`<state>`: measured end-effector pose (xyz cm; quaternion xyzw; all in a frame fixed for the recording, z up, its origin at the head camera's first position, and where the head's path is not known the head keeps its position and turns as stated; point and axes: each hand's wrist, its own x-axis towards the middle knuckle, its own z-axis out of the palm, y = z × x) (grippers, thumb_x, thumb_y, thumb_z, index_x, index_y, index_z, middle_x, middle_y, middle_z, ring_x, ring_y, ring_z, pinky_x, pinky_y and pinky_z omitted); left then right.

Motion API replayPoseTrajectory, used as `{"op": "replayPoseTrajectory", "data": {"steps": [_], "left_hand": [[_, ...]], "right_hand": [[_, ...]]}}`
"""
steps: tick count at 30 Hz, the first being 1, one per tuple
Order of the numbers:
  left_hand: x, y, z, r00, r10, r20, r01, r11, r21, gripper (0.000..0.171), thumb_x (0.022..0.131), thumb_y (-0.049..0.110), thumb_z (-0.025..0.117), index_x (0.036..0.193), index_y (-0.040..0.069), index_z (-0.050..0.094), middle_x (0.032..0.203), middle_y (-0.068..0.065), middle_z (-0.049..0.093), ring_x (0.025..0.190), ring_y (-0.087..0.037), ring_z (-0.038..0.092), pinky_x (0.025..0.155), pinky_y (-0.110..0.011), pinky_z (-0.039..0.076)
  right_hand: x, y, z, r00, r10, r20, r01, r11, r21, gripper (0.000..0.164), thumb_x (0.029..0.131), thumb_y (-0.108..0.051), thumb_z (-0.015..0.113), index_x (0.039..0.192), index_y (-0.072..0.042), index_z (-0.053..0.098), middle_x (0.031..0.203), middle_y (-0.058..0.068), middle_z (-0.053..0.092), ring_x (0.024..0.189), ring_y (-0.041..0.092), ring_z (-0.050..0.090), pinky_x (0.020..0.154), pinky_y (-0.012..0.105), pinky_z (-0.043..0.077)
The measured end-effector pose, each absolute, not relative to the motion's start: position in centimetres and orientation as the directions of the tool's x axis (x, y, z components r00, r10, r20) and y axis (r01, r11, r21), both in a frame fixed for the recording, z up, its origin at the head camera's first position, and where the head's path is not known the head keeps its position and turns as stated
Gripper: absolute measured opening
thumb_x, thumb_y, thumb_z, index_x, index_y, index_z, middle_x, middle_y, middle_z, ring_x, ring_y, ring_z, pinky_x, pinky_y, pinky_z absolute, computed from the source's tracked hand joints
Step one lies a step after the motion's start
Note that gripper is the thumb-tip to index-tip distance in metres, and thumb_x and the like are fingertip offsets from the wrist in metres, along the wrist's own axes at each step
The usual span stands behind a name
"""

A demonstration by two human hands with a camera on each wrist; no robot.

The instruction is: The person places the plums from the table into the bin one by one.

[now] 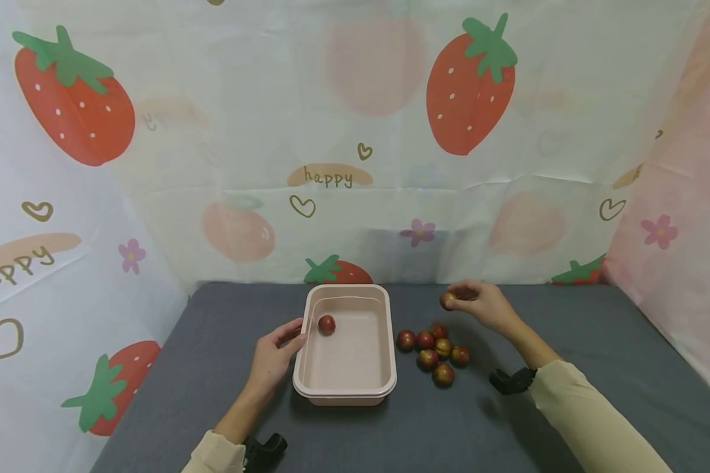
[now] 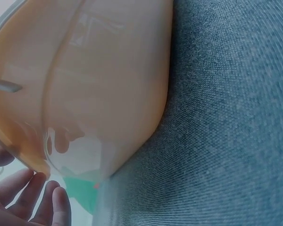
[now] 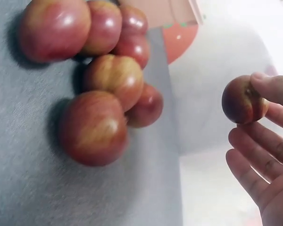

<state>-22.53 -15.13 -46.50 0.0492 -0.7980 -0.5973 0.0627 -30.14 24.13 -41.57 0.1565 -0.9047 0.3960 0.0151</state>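
In the head view my left hand (image 1: 276, 355) is at the left side of a pale pink rectangular plastic container (image 1: 384, 341), holding its rim between thumb and fingers. One dark red plum (image 1: 327, 324) lies inside, toward the upper left. My right hand (image 1: 486, 306) pinches another plum (image 1: 448, 300) between thumb and fingertips, raised beyond the loose fruit. The right wrist view shows this held plum (image 3: 243, 100) with its stem dimple near the thumb. Several red-and-yellow plums (image 1: 428, 359) lie clustered on the cloth, right of the container.
Dark grey cloth (image 1: 225, 328) covers the table. Behind it and at both sides hang pale curtains (image 1: 242, 144) printed with strawberries and hearts. Black wrist devices (image 1: 511, 381) are worn on both arms, beside light sleeves (image 1: 591, 414).
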Motion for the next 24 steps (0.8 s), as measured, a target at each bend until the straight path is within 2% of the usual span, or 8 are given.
{"op": "replayPoseTrajectory", "data": {"steps": [8, 24], "left_hand": [[-22.6, -15.1, -46.5, -0.987, -0.159, 0.039, -0.007, 0.279, 0.96, 0.041, 0.094, 0.014, 0.062, 0.133, 0.004, 0.058, 0.128, -0.019, 0.064, 0.121, -0.03, 0.057, 0.102, -0.047, 0.048], [-22.5, -15.2, -46.4, -0.986, -0.163, 0.015, -0.032, 0.285, 0.958, 0.041, 0.094, 0.017, 0.062, 0.134, 0.007, 0.058, 0.127, -0.018, 0.064, 0.12, -0.029, 0.057, 0.101, -0.047, 0.048]], "right_hand": [[-30.7, 22.8, -40.5, -0.945, -0.296, 0.14, -0.302, 0.623, -0.722, 0.042, 0.09, -0.028, 0.07, 0.12, -0.001, 0.065, 0.113, 0.019, 0.069, 0.1, 0.031, 0.066, 0.087, 0.047, 0.054], [-32.1, 18.5, -38.8, -0.907, -0.369, 0.205, -0.398, 0.587, -0.705, 0.034, 0.088, -0.022, 0.072, 0.114, -0.002, 0.068, 0.108, 0.017, 0.071, 0.096, 0.029, 0.068, 0.086, 0.045, 0.056]]}}
